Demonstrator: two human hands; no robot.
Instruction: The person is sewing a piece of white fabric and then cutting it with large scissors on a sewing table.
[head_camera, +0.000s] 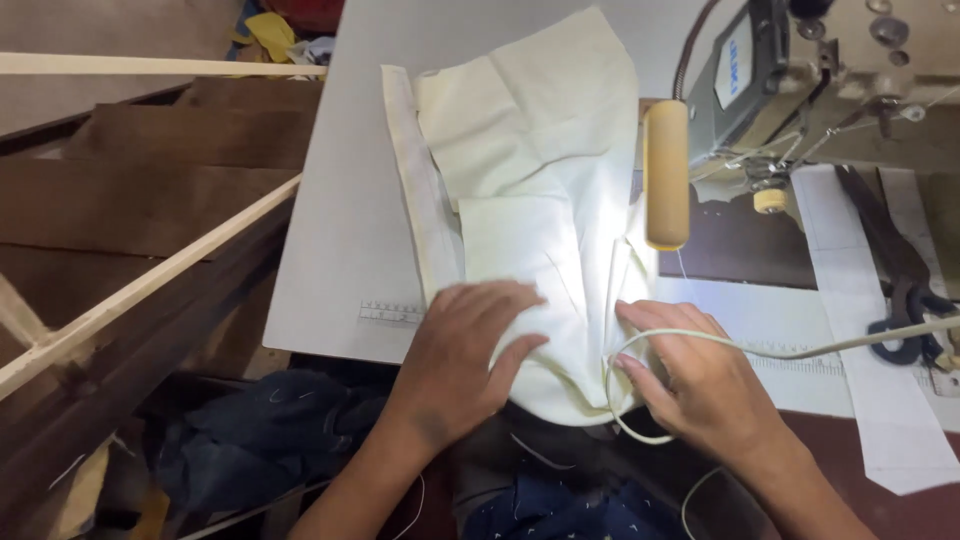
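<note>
Left hand (470, 345) flat, fingers spread, pressing cream cloth (530, 190) on grey table (340, 200). Right hand (690, 375) open too, fingertips on cloth's edge, pale cord (800, 352) looped across it. Sewing machine (800, 70) and scissors (900, 290) beyond.

Label plate (733, 62): small white-and-blue rectangle on sewing machine's (800, 70) grey head, upper right. No packages, signs or screens.
</note>
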